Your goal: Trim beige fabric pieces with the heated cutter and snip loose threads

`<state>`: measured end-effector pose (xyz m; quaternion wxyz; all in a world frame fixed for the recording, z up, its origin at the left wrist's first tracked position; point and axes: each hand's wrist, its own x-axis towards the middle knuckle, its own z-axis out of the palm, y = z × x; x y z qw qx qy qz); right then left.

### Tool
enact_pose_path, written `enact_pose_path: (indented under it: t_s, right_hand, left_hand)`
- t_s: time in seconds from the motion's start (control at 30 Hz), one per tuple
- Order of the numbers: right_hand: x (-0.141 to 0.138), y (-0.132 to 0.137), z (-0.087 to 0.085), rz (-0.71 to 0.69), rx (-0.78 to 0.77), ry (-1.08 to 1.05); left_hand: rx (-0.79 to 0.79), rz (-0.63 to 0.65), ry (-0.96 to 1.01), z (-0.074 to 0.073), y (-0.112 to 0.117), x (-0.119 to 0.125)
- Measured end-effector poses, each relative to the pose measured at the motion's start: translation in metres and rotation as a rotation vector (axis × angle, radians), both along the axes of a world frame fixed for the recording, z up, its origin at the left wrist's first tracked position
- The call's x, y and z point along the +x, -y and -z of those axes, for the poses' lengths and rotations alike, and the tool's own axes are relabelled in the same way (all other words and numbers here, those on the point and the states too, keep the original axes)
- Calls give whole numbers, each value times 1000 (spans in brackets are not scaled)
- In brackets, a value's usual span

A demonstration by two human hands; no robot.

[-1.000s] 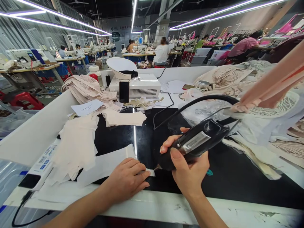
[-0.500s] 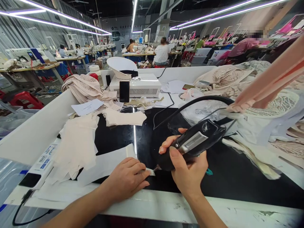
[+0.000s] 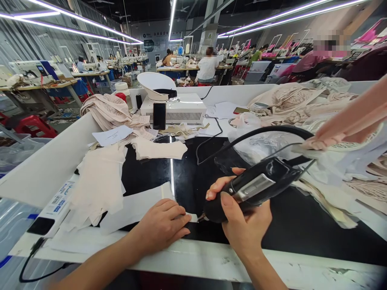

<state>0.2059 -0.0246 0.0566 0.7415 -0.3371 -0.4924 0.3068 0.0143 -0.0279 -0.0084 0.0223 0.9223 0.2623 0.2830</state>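
My right hand is wrapped round a black handheld power tool with a silver plate; its thick black cable arches back over the table. The tool's tip points down-left at the black tabletop, close to my left fingertips. My left hand lies palm down with fingers together, pressing the right end of a white paper strip flat on the table. What lies right under the tool's tip is too small to make out.
Beige fabric pieces lie at the left, more lace garments at the right. A white machine with a phone leaning on it stands at the back. White walls edge the table. Other people sit at sewing tables beyond.
The view has shifted slightly; my right hand and the tool sit a little lower and further right. My left hand stays pressed on the paper strip.
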Motion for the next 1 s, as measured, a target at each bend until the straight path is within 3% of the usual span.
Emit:
enact_pose_path:
  t_s: [0.6,0.83,1.0]
  right_hand:
    - [12,0,2,26,-15,39]
    - [-3,-10,-8,38,10,-26]
    - [-14,-15,-3,-6,3,-24]
  left_hand:
    - [-15,10,61,5,-3,-3]
    - [-14,-5,19,9,-3,-1]
    - [-17,-5,12,10,-4,0]
